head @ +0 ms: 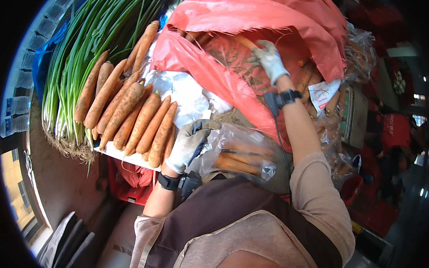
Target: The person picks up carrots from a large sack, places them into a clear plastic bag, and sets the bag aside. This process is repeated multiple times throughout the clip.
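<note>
My gloved left hand [190, 143] is closed on the gathered edge of a clear plastic bag [214, 134], and carrots [238, 163] lie inside that bag. Up and to the right, my gloved right hand [267, 59] reaches into the mouth of a big red woven sack [231, 14], its fingers at the end of a carrot [245, 42]. The sack's inside shows soil and bits of dry stalk. To the left of my left hand lies a pile of soil-marked carrots [128, 105], side by side.
Spring onions [67, 93] with roots lie at the far left. White plastic bags [181, 94] sit behind the carrot pile. More bagged carrots [328, 137] and a scale [354, 116] stand at the right. A red crate [131, 195] is below the table edge.
</note>
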Demonstrator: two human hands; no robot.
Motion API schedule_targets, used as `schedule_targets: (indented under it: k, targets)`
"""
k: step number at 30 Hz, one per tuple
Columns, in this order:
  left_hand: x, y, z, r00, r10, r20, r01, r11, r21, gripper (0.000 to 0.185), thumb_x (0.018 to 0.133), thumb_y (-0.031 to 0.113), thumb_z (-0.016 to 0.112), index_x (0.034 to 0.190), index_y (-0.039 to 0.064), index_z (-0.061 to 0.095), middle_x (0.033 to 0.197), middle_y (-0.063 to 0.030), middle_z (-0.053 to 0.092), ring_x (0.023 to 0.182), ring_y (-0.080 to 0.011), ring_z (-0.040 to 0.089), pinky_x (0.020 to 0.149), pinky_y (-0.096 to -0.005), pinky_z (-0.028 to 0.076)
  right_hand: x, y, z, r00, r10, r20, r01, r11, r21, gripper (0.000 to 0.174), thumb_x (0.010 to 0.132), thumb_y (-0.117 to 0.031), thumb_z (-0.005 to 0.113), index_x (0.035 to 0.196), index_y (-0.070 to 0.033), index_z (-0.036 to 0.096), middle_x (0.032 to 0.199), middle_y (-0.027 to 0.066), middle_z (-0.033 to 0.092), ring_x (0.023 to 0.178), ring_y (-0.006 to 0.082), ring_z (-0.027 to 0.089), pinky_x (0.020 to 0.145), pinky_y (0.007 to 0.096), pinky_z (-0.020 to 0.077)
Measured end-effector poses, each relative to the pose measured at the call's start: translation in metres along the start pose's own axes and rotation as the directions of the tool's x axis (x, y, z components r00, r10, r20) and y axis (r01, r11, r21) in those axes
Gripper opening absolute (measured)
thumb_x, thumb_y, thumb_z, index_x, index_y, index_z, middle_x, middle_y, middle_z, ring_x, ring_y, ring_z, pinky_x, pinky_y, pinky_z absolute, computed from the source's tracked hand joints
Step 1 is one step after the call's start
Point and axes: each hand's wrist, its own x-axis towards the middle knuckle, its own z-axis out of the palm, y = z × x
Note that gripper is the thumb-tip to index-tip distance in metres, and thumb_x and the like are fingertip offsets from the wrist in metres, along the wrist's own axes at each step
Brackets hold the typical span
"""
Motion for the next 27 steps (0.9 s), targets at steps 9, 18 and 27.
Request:
schedule_targets:
  k: [9, 18, 27]
  targets:
    - [0.013, -0.015, 0.017, 0.993, 0.118, 0.004, -0.118, 0.992, 0.044, 0.027, 0.097, 0.018, 0.05, 0.109, 0.0, 0.066, 0.092, -0.0017, 0.065, 0.079, -0.0086, 0.056, 0.072, -0.0225, 0.046, -0.205, -0.018, -0.112, 0.999, 0.048, 0.016, -0.05, 0.874, 0.483, 0.042, 0.099, -0.028, 0.051, 0.125, 0.005, 0.054, 0.09, 0.0086, 0.063, 0.067, 0.0116, 0.06, 0.058, 0.0233, 0.0477]
    - [0.024, -0.053, 0.013, 0.79, 0.592, 0.158, -0.528, 0.526, 0.666, 0.045, 0.086, 0.014, 0.069, 0.127, 0.003, 0.055, 0.111, -0.0079, 0.063, 0.098, -0.016, 0.06, 0.086, -0.0305, 0.049, -0.278, -0.018, -0.086, 0.992, 0.126, 0.028, -0.126, 0.906, 0.403, 0.046, 0.098, -0.036, 0.052, 0.117, 0.006, 0.056, 0.084, 0.0114, 0.066, 0.063, 0.0124, 0.062, 0.052, 0.0223, 0.0478]
    - [0.023, -0.069, 0.005, 0.961, 0.271, -0.059, -0.23, 0.897, 0.377, 0.042, 0.103, 0.035, 0.041, 0.119, -0.001, 0.058, 0.108, -0.0066, 0.062, 0.097, -0.0128, 0.056, 0.089, -0.0264, 0.046, -0.285, -0.013, -0.063, 0.942, 0.332, -0.046, -0.303, 0.902, 0.307, 0.054, 0.099, -0.049, 0.048, 0.114, 0.001, 0.06, 0.078, 0.01, 0.066, 0.053, 0.0135, 0.06, 0.041, 0.0227, 0.0455]
